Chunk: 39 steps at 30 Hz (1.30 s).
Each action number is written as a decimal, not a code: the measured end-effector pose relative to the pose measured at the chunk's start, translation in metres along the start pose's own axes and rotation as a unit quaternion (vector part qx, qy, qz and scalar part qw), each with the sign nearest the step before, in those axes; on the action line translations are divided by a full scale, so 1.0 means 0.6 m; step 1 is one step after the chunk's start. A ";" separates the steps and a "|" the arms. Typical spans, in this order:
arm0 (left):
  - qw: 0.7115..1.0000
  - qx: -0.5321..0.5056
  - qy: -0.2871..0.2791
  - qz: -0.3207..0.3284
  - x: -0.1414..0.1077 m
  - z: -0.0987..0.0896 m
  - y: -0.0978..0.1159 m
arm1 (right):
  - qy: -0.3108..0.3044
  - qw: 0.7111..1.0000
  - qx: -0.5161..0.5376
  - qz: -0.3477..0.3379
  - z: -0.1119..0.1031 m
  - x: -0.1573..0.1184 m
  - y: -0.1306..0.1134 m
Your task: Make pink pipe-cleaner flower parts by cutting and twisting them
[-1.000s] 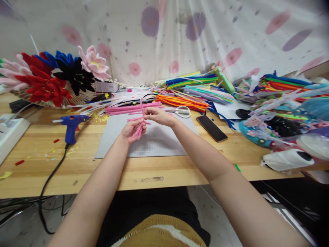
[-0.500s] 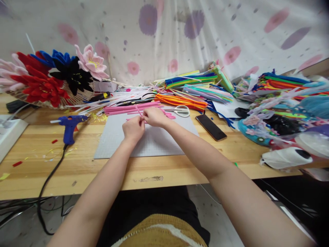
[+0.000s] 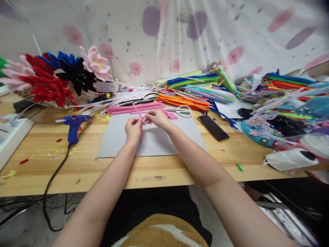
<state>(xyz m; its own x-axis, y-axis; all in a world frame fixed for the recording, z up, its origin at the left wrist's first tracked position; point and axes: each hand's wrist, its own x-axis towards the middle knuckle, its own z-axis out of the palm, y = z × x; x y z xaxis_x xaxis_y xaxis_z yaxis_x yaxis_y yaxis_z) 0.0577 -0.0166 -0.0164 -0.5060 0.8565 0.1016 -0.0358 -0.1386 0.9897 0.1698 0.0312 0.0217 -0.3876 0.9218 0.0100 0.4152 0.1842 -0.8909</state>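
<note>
1. Pink fuzzy stem (image 3: 137, 109): up in the hands, above the far half of the grey mat (image 3: 115, 139), which lies near the middle of the counter's (image 3: 84, 171) near edge.
2. Long axis: slanted, top end leaning left toward the mat's far edge. More pink shows below the left hand; can't tell if same piece.
3. Left hand (image 3: 133, 129): fingers curled in, thumb and index pinched together on the stem.
4. Right hand (image 3: 157, 118): fingertips bunched nearly together at pink between the hands; too small to tell if gripping.
5. Key relation: stem top is up and left of the right fingers. Left hand nearer, on it; right hand just beside, to the right.
6. Around: pink bundle (image 3: 123, 109) along mat's far edge; scissors (image 3: 183, 111) and pink pieces (image 3: 171, 115) by its far right corner; phone (image 3: 213, 127) off right edge; glue gun (image 3: 73, 128) left, on the counter.
</note>
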 end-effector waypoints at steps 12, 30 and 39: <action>0.976 -0.186 0.040 -0.108 -0.008 0.019 0.007 | -0.026 0.956 0.287 0.063 0.070 -0.028 0.028; 0.861 0.439 -0.077 0.246 0.007 -0.039 0.022 | 0.020 0.981 0.191 -0.016 0.002 -0.035 0.046; 0.835 0.505 -0.128 0.177 -0.043 -0.006 0.023 | 0.136 0.968 0.210 -0.030 0.056 -0.017 0.072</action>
<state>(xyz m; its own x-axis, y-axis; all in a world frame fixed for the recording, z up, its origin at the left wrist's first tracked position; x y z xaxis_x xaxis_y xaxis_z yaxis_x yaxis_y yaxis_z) 0.0672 -0.0422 -0.0056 -0.1245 0.9470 0.2963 0.8877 -0.0271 0.4597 0.1639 0.0183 -0.0325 -0.1456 0.9800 0.1356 0.0046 0.1377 -0.9905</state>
